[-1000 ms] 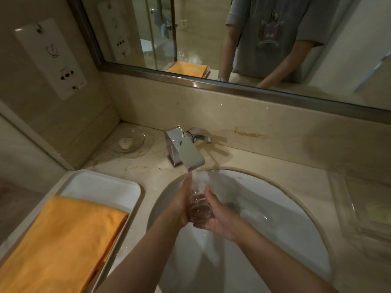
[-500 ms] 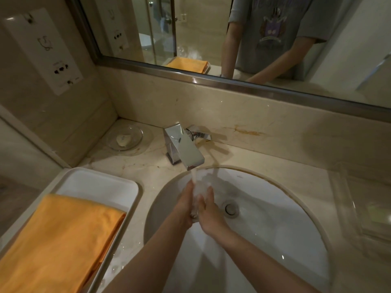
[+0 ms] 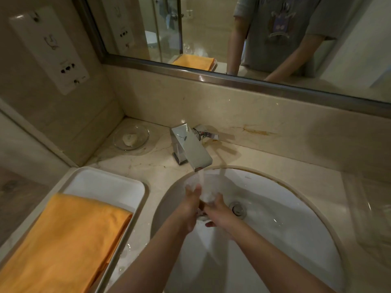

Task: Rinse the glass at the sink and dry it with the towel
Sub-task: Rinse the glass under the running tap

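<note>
- Glass (image 3: 203, 190), clear and hard to make out, is held between both hands under the stream from the faucet (image 3: 191, 145), above the left part of the sink (image 3: 296, 199).
- Left hand (image 3: 189, 210) wraps its side from the left, with the fingers curled round the wall; the right hand (image 3: 219, 214) holds it from the right and lower down, near the base (its fingertips are partly hidden under the glass).
- So each grip is closed around the glass, not spread and not pressed flat; how firmly they hold it I cannot tell.
- Water falls into or over the open top, which seems to tilt a little away from the person; the blur does not allow me to be sure.
- Rinsing is the step in hand, in my judgement; drying is not yet begun.
- For the next move, the water should be poured out, the faucet should be closed, and one hand must be free to take the towel (image 3: 61, 246).
- That orange towel lies folded in a white tray (image 3: 110, 183) on the desk (image 3: 135, 166), to the left of the sink and well apart from the hands.
- A wet glass may slip, so one hand should keep a secure hold while the other reaches.
</note>
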Demonstrator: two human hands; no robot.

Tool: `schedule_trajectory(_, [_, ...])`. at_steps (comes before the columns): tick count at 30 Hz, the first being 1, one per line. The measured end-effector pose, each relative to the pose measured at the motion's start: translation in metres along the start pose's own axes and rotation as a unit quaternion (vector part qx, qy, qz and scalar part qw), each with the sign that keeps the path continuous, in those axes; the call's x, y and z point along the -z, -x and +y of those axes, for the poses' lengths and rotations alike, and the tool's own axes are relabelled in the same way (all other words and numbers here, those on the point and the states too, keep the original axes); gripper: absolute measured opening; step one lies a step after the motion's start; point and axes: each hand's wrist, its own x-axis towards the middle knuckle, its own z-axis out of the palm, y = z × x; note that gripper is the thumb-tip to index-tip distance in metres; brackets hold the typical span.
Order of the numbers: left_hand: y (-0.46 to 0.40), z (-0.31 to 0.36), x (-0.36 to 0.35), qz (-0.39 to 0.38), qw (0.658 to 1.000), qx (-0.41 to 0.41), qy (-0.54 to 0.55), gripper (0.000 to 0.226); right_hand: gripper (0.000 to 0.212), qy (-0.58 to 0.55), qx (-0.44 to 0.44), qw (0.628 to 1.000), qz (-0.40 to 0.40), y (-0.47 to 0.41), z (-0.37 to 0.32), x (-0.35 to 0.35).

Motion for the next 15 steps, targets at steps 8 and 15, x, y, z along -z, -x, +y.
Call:
schedule_trajectory(8, [0.009, 0.008, 0.006, -0.075, 0.997, 0.018, 0.002, 0.063, 0.044, -0.182, 0.037, 0.978, -0.099, 0.003, 0.012, 0.007])
schedule_trajectory(15, [0.012, 0.002, 0.004, -0.074, 0.993, 0.073, 0.056, 0.064, 0.065, -0.133, 0.008, 0.986, -0.096, 0.006, 0.011, 0.011])
